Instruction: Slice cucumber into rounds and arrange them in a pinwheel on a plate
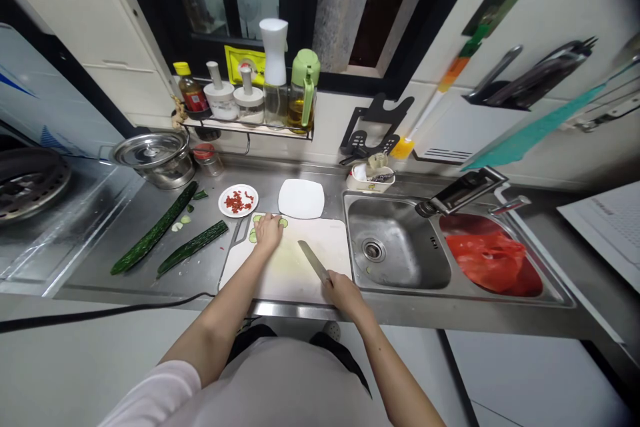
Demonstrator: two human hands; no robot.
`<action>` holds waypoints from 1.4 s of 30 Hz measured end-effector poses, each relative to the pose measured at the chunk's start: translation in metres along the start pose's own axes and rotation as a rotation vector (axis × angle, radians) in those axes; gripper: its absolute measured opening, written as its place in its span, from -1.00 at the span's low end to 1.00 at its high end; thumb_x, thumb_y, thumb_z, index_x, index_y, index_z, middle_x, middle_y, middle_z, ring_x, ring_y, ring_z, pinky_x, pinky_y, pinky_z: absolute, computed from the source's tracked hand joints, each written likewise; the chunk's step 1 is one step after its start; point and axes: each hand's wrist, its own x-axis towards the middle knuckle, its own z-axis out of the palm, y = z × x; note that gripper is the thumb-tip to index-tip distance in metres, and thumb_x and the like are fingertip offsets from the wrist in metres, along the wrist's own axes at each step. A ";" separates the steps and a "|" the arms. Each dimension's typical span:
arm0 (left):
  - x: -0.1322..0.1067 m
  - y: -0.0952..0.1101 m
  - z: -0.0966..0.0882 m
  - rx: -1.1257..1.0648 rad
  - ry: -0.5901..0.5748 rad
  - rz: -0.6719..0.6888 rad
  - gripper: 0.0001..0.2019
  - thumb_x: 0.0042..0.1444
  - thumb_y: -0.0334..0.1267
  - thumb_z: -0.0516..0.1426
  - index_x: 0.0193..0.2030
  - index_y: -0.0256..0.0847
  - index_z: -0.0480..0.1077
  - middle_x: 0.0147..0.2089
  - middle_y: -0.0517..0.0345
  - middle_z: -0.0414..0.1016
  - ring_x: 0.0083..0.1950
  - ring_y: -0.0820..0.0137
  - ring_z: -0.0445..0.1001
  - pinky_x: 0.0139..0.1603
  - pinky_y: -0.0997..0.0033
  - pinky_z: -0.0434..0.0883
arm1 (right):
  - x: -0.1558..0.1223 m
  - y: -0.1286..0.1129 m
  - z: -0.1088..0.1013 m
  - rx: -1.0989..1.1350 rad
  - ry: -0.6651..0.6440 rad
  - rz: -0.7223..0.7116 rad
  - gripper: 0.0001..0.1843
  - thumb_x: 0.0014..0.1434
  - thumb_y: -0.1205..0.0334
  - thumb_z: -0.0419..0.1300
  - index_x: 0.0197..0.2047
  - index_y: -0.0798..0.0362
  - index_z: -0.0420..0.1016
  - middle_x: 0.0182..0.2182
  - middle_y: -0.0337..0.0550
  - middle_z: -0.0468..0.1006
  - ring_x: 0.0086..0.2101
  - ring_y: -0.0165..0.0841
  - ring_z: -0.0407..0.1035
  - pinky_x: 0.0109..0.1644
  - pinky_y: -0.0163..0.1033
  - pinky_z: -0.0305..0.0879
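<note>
My right hand [343, 290] is wrapped round the handle of a kitchen knife [313, 260], whose blade lies low over the white cutting board [290, 280], pointing to the far left. At the board's far left corner, my left hand [269, 232] reaches over several cucumber slices [253, 236], fingers spread and touching them. Some slices are hidden under the fingers. Left of the board lie a cut cucumber [193, 249] and a longer cucumber [153, 230]. Behind the board are a plate of chopped red bits [239, 201] and a white square plate [301, 199].
Garlic cloves [177, 227] and a cucumber end [201, 195] sit near the cucumbers. To the right is a steel sink [400, 247] with a tap [463, 193] and a red plastic bag [485, 257]. A lidded pot [160, 157] stands back left, below a seasoning rack [250, 130].
</note>
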 end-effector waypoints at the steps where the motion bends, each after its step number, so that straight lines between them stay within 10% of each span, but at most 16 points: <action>1: 0.000 0.000 0.000 -0.005 0.004 0.004 -0.68 0.20 -0.22 0.02 0.05 -0.06 0.45 0.03 -0.07 0.42 0.10 0.09 0.32 0.11 0.11 0.15 | 0.000 0.000 0.000 -0.003 0.001 -0.002 -0.69 0.25 0.27 -0.09 -0.10 0.02 0.44 -0.18 -0.09 0.57 -0.16 -0.30 0.43 -0.25 -0.35 0.13; 22: -0.040 -0.016 -0.005 -0.304 -0.206 -0.115 -0.77 0.10 -0.29 0.08 -0.13 -0.06 0.51 -0.16 0.22 0.61 -0.06 0.32 0.49 0.11 0.24 0.21 | -0.007 -0.007 0.013 0.036 0.100 -0.020 -0.75 0.36 0.17 -0.15 -0.02 0.04 0.24 -0.27 -0.09 0.56 -0.24 -0.29 0.43 -0.33 -0.29 -0.03; 42: -0.050 -0.023 0.004 -0.112 -0.101 -0.037 -0.72 0.15 -0.32 0.01 -0.17 -0.04 0.53 -0.06 0.09 0.55 0.03 0.19 0.41 0.03 0.15 0.18 | -0.016 -0.033 0.021 -0.161 0.071 -0.114 -0.73 0.34 0.27 -0.16 0.00 0.04 0.28 -0.28 0.00 0.57 -0.24 -0.21 0.47 -0.27 -0.26 0.15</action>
